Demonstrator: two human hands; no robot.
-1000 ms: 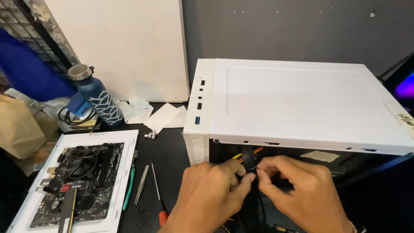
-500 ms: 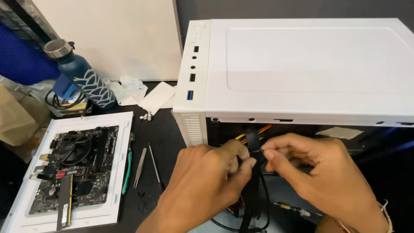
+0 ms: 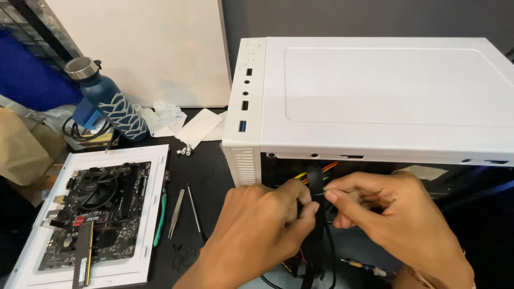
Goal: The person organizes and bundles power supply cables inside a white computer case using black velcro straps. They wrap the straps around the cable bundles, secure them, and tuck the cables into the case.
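Observation:
A white computer case (image 3: pixel 375 91) stands on the dark table with its side open toward me. My left hand (image 3: pixel 262 230) and my right hand (image 3: pixel 391 219) meet in front of the opening. Both pinch a flat black cable bundle (image 3: pixel 315 179) between thumb and fingertips. The bundle runs down between my hands toward the case floor. Yellow and red wires (image 3: pixel 316 171) show just behind it, inside the case.
To the left, a motherboard (image 3: pixel 99 211) lies on a white panel (image 3: pixel 152 214). Green-handled pliers (image 3: pixel 159 219), tweezers (image 3: pixel 175 213) and a thin screwdriver (image 3: pixel 194 211) lie between panel and case. A blue bottle (image 3: pixel 110 104), white screws (image 3: pixel 185 152) and crumpled plastic sit behind.
The view has shifted slightly down and right. My hands stay pinched on the black cable bundle, with the fingers sliding a little along it.

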